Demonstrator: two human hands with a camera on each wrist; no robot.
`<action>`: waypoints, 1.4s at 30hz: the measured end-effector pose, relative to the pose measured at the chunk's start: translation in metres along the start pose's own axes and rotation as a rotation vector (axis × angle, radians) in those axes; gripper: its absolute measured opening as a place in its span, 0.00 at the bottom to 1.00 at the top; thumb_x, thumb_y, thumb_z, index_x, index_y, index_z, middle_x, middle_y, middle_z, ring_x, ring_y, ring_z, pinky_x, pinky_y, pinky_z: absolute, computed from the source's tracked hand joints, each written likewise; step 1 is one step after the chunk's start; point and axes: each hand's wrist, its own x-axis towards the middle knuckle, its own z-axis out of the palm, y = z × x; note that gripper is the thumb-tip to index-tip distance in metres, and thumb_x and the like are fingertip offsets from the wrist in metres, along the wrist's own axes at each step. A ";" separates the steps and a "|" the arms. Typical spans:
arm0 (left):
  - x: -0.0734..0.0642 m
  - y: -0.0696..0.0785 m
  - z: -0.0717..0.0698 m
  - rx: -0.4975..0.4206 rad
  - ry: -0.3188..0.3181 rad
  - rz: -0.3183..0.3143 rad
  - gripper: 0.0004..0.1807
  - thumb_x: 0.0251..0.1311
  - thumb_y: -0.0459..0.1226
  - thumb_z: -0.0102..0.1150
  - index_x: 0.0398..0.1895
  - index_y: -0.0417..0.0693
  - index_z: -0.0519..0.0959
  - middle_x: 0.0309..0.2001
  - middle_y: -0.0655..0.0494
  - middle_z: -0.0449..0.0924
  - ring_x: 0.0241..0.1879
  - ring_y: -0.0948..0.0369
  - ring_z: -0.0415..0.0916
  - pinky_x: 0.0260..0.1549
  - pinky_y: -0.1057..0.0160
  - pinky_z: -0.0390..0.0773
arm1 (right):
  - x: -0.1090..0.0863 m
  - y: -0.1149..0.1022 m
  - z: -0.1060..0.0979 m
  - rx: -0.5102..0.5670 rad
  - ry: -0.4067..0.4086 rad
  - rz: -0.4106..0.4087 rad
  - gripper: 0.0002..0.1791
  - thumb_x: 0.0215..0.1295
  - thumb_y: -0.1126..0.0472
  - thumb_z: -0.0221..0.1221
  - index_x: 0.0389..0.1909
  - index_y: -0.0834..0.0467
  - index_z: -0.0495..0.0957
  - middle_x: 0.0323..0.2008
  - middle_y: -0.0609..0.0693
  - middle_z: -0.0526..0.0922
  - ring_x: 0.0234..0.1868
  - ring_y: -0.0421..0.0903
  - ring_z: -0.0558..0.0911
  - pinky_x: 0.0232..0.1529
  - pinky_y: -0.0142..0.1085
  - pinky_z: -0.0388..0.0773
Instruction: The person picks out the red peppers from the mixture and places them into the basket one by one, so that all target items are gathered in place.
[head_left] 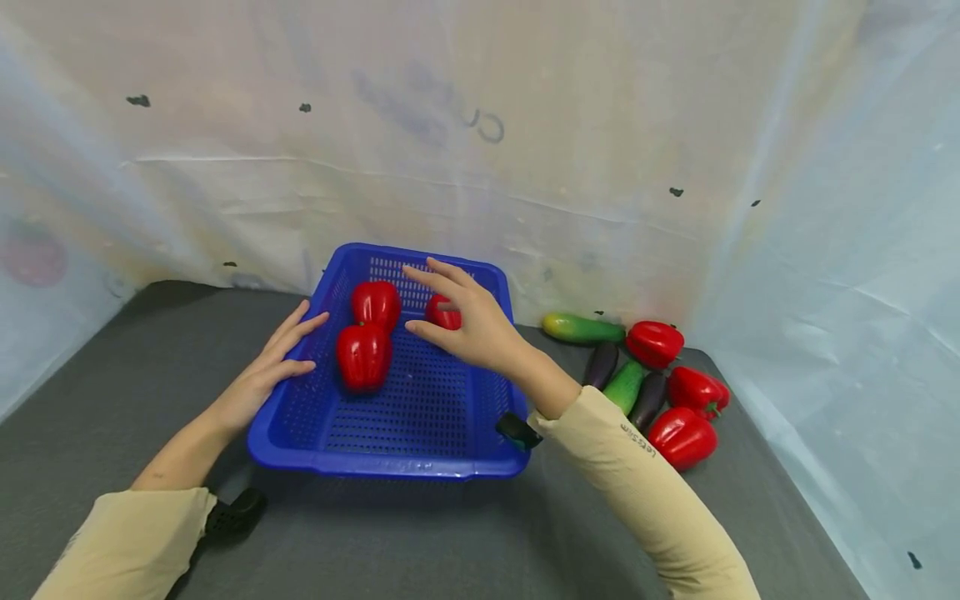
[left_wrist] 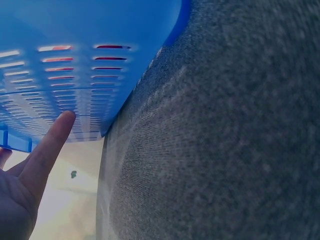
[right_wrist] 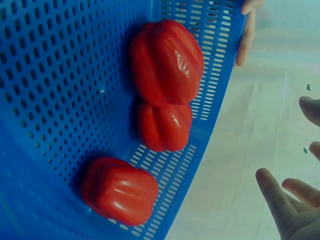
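A blue perforated plastic basket [head_left: 390,463] stands on the dark grey tabletop and holds three red bell peppers. Two of these, a front pepper [head_left: 363,357] and a back pepper [head_left: 377,304], touch each other on the left side. The third pepper [right_wrist: 120,191] lies apart near the far right corner, partly hidden behind fingers in the head view. My left hand [head_left: 264,372] rests its extended fingers against the basket's left side. Over the basket's right part hovers my right hand [head_left: 480,327], fingers spread and holding nothing.
Right of the basket lie a yellow-green cucumber [head_left: 581,328], a green cucumber [head_left: 625,386], two dark eggplants [head_left: 649,398] and three more red bell peppers [head_left: 682,437]. Behind the table hangs a pale plastic sheet [head_left: 570,150], which continues along both sides.
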 end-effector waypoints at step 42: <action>0.003 -0.003 -0.004 0.015 0.004 -0.003 0.32 0.72 0.38 0.37 0.77 0.54 0.46 0.77 0.56 0.19 0.72 0.38 0.22 0.54 0.21 0.48 | -0.051 0.044 -0.023 0.034 0.071 0.097 0.35 0.62 0.57 0.63 0.70 0.53 0.64 0.72 0.58 0.58 0.59 0.55 0.77 0.54 0.45 0.77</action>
